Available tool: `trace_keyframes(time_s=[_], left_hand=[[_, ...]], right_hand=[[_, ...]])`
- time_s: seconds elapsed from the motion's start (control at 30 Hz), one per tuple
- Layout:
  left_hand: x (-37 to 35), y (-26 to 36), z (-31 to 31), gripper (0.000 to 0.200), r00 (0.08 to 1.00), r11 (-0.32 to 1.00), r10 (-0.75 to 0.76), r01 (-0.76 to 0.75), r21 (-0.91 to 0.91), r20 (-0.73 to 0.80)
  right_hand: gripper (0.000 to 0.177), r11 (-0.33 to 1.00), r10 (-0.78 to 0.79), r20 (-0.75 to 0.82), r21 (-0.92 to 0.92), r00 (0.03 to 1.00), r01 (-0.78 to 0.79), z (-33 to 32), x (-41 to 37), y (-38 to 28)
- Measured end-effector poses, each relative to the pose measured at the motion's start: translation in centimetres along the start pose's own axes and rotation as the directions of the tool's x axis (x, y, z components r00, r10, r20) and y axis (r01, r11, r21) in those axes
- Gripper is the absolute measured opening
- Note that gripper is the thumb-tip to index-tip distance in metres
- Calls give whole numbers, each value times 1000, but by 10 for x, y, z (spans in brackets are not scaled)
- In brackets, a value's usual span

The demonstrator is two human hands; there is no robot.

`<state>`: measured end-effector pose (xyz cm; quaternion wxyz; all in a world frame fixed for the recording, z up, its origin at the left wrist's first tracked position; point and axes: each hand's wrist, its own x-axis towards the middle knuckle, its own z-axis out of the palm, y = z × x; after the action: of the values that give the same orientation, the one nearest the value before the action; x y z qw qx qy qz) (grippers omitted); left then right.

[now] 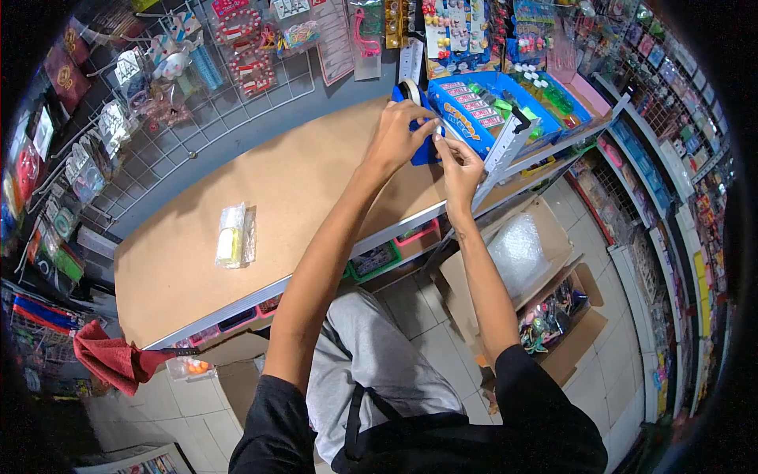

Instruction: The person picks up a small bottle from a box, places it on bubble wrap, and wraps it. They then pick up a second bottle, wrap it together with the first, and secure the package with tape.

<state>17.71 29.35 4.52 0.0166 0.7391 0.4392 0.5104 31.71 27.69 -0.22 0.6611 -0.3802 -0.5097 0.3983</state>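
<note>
Both my hands meet at the far right end of the brown shelf board, beside a blue tape dispenser [427, 152] with a roll of tape [410, 92] in it. My left hand [397, 134] reaches over the dispenser, thumb and fingers pinched together. Close against it, my right hand [461, 167] also pinches with thumb and forefinger. A small pale spot shows between the fingertips, too small to name. Farther left on the board [316, 174] lies a clear plastic packet [230, 237] with something yellowish inside.
Right of the dispenser stands a blue display box [470, 88], with a white metal upright [507, 146] in front. Packaged trinkets hang on the wire grid [296, 67]. Below are an open cardboard box [557, 237] with bubble wrap [517, 253] and a red cloth [118, 359].
</note>
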Motion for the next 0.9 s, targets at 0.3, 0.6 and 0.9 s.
trace_keyframes(time_s=[0.3, 0.6, 0.9], left_hand=[[-4, -12, 2, 18, 995, 991, -78, 84, -103, 66], [-4, -16, 5, 18, 979, 964, -157, 180, -194, 127], [-6, -19, 7, 20, 970, 951, -202, 228, -211, 138]], right_hand=[[23, 999, 1, 6, -47, 1000, 0, -3, 4, 10], [26, 993, -34, -3, -113, 999, 33, -5, 5, 14], [25, 999, 3, 15, -54, 1000, -2, -4, 8, 14]])
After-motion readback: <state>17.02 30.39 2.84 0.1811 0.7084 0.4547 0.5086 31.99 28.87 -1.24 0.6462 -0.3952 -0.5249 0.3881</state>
